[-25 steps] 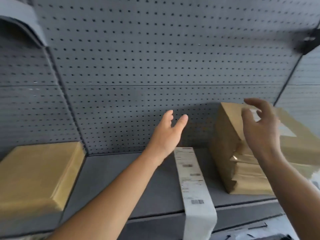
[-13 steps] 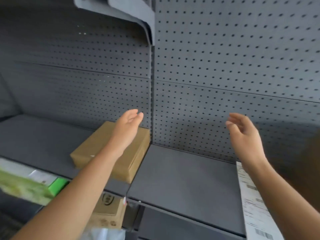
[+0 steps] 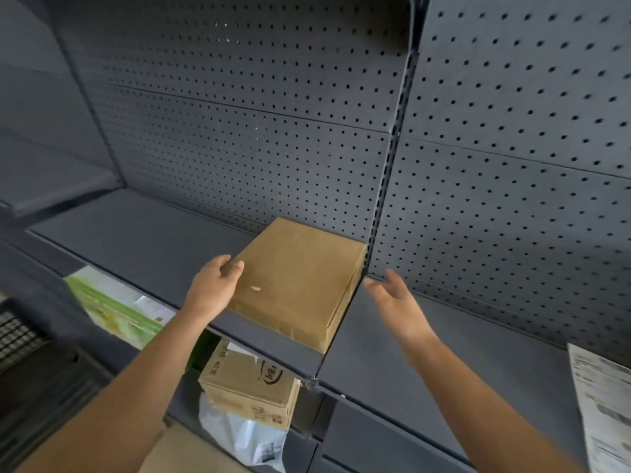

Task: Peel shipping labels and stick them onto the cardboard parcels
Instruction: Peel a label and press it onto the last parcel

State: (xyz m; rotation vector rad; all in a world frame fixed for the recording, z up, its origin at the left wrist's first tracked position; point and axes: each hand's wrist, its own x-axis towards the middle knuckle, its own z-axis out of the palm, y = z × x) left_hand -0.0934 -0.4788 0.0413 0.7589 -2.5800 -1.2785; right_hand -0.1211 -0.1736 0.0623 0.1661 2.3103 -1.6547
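Observation:
A flat brown cardboard parcel (image 3: 300,281) lies on the grey shelf (image 3: 143,233), against the upright post. My left hand (image 3: 215,285) is at the parcel's left corner, thumb on the top face and fingers curled over the edge. My right hand (image 3: 396,302) hovers with spread fingers just right of the parcel, over the neighbouring shelf (image 3: 403,363), touching nothing. A white strip of shipping labels (image 3: 601,404) hangs over the shelf front at the far right.
Grey pegboard (image 3: 273,114) backs the shelves. Below the shelf sit a printed carton (image 3: 249,390) on a white plastic bag (image 3: 246,438). A green and white package (image 3: 116,308) lies at the lower left, near a dark crate (image 3: 20,339).
The view has swung left, away from the taller parcel stack. The flat parcel came to the centre. My left hand reached its left corner and my right hand came down beside it.

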